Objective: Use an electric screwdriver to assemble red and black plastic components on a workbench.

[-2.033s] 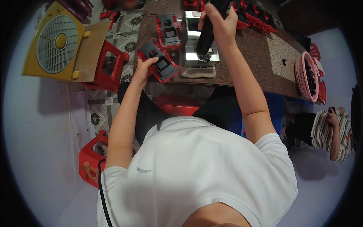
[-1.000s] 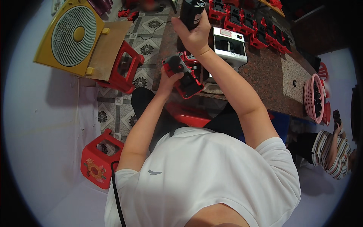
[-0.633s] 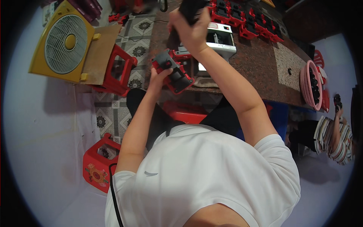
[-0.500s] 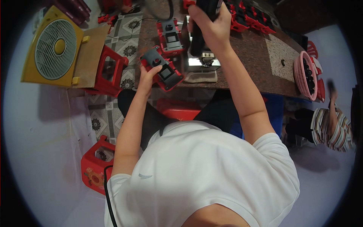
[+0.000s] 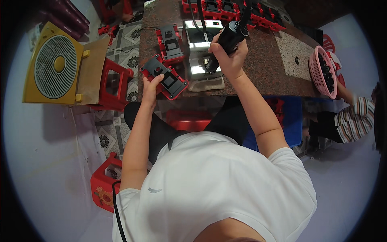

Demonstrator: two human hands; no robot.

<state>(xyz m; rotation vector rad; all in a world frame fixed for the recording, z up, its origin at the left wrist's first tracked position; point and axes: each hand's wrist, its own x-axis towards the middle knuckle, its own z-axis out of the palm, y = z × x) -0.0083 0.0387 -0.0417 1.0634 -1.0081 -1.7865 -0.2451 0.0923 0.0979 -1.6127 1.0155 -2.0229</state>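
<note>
My left hand [image 5: 151,89] grips a red and black plastic housing [image 5: 174,82] by its near left side, thumb on top, at the table's front edge. Wrapped round a black electric screwdriver [image 5: 230,38] is my right hand [image 5: 231,60]. The screwdriver slants down to the left, its lower end at the front part of a shiny metal box [image 5: 203,45]; whether the tip touches it I cannot tell. A second red and black housing [image 5: 171,47] lies just beyond the held one. A beige folded cloth [image 5: 206,84] lies in front of the box.
Several more housings [image 5: 219,9] line the far side of the stone-topped table [image 5: 258,66]. At the right stand a pink basket [image 5: 316,72] of black parts and a person in a striped shirt [image 5: 354,123]. A yellow fan [image 5: 58,64] and red stool [image 5: 115,80] are at left.
My right hand has brought the screwdriver nearer, its lower end now at the metal box. My left hand still holds the housing. The person at right has lowered an arm toward the basket.
</note>
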